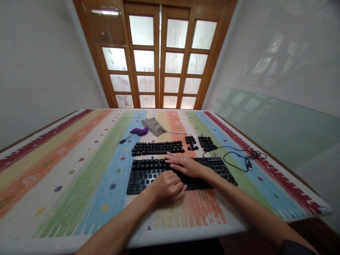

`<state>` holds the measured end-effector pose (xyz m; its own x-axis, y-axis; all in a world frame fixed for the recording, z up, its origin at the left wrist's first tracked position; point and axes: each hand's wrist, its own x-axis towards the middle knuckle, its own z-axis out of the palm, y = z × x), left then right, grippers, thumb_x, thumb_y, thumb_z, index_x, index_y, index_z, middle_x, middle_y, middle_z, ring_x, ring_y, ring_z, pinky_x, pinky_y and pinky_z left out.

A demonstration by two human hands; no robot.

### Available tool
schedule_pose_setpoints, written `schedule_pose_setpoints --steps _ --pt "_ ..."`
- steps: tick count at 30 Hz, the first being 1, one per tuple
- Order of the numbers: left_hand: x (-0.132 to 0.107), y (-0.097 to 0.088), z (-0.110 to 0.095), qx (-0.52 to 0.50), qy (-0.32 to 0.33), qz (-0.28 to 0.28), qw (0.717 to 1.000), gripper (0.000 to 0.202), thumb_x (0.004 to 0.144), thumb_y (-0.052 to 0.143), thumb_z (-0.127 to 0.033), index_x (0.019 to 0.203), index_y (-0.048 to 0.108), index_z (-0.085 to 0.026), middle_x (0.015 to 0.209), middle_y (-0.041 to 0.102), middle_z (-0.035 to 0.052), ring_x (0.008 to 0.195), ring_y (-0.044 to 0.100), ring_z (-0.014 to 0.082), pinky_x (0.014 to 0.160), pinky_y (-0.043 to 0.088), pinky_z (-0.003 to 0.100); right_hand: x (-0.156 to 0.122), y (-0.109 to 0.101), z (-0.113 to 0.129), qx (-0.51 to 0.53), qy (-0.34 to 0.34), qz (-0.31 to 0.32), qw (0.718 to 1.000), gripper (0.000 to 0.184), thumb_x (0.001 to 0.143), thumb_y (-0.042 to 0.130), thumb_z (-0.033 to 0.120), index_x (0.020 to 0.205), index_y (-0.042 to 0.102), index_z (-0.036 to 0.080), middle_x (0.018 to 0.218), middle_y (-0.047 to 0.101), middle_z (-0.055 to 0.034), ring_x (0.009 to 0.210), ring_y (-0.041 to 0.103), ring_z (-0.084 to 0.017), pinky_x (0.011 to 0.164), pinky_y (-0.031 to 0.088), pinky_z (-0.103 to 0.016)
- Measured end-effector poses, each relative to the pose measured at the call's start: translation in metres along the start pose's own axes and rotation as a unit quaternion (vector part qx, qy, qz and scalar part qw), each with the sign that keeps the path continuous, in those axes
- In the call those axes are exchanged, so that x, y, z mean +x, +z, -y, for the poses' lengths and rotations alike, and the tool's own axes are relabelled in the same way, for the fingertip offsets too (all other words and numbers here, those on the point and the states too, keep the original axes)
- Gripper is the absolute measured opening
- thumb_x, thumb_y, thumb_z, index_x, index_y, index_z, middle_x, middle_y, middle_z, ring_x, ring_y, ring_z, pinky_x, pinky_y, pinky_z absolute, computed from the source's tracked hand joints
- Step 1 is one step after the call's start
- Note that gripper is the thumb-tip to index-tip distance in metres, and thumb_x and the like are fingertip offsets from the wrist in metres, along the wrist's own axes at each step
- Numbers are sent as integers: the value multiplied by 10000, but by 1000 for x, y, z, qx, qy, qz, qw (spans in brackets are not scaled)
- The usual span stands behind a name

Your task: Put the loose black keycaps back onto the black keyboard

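Note:
A black keyboard base (143, 184) lies near the front of the table. Keycaps sit on part of its far row; elsewhere bare switches show. My left hand (168, 186) is closed over its near edge, fingers curled down and partly hidden. Across the far row, my right hand (187, 166) stretches its fingers apart, the tips touching the keys there. Just beyond the base, loose black keycaps (159, 146) are laid out in rows. Smaller groups of keycaps (207, 143) stand to their right.
A coiled black cable (256, 154) with a plug lies at the right. Farther back are a grey cloth (153, 126), a purple cloth (139, 131) and a small black piece (122, 141). A striped cloth (79, 184) covers the table; walls flank both sides.

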<state>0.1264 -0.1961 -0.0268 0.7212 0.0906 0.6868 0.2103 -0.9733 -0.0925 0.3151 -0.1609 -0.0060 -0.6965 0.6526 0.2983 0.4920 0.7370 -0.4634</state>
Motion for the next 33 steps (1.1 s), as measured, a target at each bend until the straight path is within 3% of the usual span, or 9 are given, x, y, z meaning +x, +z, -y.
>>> schedule_pose_setpoints --steps 4,10,14,18,21,27,33 --pt "0 -5 1 7 -16 -27 999 399 946 492 -169 551 545 -182 526 539 13 491 509 126 526 445 267 4 7 -2 -35 -37 38 998 416 1048 395 328 1413 548 199 1535 435 -89 1470 331 -211 1213 311 -436" --pt "4 -10 7 -31 -64 -53 996 335 929 513 -163 602 583 -172 565 591 19 511 546 125 520 449 253 -1 13 -11 -88 -100 71 989 542 1043 332 310 1557 293 142 1614 266 -118 1524 162 -222 1238 231 -478" --pt "8 -28 22 -61 -140 -80 985 279 947 507 -176 699 633 -168 645 660 32 596 619 139 611 494 251 0 11 -7 -97 -81 81 989 582 1031 407 427 1539 346 151 1590 329 -124 1514 215 -246 1235 234 -481" --pt "7 -51 58 -78 -314 -72 943 209 939 542 -263 792 665 -181 740 704 27 648 646 147 666 521 253 2 8 0 -100 -69 87 989 632 1010 445 506 1542 346 179 1589 336 -97 1513 221 -248 1233 233 -464" --pt "-3 -62 95 -33 -445 -13 895 195 897 555 -326 861 696 -197 853 740 36 746 671 182 773 538 297 2 7 1 -103 -63 91 989 648 1016 420 518 1560 298 187 1598 318 -79 1515 214 -241 1240 207 -451" --pt "-28 -75 161 25 -535 35 843 221 817 542 -286 877 722 -174 954 750 82 850 674 240 871 515 358 1 8 0 -100 -54 95 989 658 1011 420 540 1568 272 222 1603 311 -54 1515 215 -241 1240 193 -451" --pt "-38 -73 185 41 -582 106 805 180 757 603 -274 817 750 -191 904 760 58 891 682 252 864 508 312 1 9 0 -91 -60 80 991 661 1008 432 535 1570 268 229 1604 310 -54 1513 219 -236 1229 233 -438"
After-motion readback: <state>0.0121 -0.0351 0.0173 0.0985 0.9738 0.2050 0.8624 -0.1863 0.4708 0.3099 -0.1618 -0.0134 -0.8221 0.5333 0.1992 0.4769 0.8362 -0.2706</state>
